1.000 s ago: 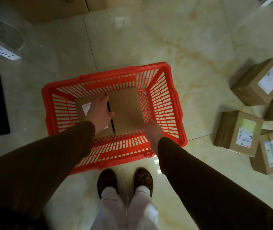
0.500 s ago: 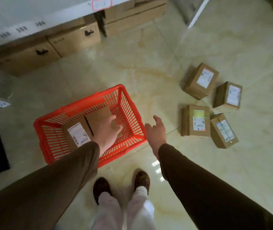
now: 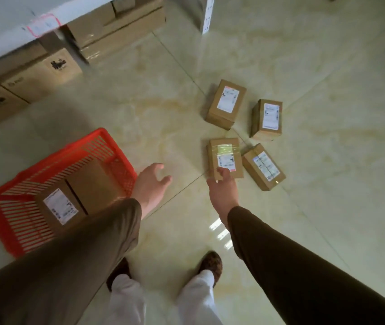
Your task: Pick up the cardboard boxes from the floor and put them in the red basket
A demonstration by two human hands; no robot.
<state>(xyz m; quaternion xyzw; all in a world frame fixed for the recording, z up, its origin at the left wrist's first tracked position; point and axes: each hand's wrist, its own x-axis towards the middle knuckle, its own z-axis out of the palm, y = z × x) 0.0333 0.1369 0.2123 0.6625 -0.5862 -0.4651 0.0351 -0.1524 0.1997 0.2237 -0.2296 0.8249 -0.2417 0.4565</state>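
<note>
The red basket point(image 3: 11, 221) stands on the floor at lower left and holds two cardboard boxes, one labelled point(image 3: 61, 208) and one plain point(image 3: 93, 184). Several labelled cardboard boxes lie on the tiles to the right: the nearest one point(image 3: 225, 158) has green tape, another point(image 3: 264, 166) lies beside it, and two more point(image 3: 226, 104) point(image 3: 267, 118) lie farther back. My left hand point(image 3: 151, 186) hovers open just right of the basket, empty. My right hand point(image 3: 223, 188) is open, its fingertips over the near edge of the green-taped box.
Large cartons point(image 3: 34, 73) are stacked under a white shelf point(image 3: 11, 22) along the back left. A white post point(image 3: 206, 15) stands at the top centre. My feet point(image 3: 210, 263) are on the glossy tiled floor near the bottom edge.
Both hands have left the box in the basket and swung right. The view has turned toward the boxes on the floor, and my right hand now reaches the green-taped one.
</note>
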